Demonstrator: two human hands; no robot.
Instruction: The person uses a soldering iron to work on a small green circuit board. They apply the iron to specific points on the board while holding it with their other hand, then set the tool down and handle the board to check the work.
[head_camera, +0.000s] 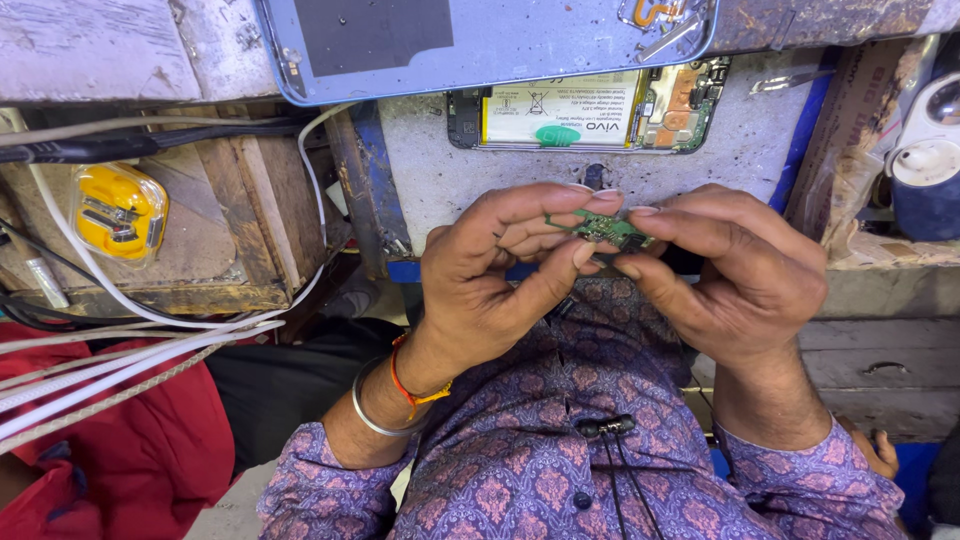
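We hold a small green circuit board (603, 228) between our two hands, above our lap and in front of the table (440, 170). Our left hand (500, 265) pinches its left end with thumb and fingertips closed on it. Our right hand (730, 265) grips the right end in the same way. Behind the hands, an opened phone (590, 115) with its battery visible lies on the table. At the left, a yellow plug (120, 210) sits on a wooden shelf (250, 200).
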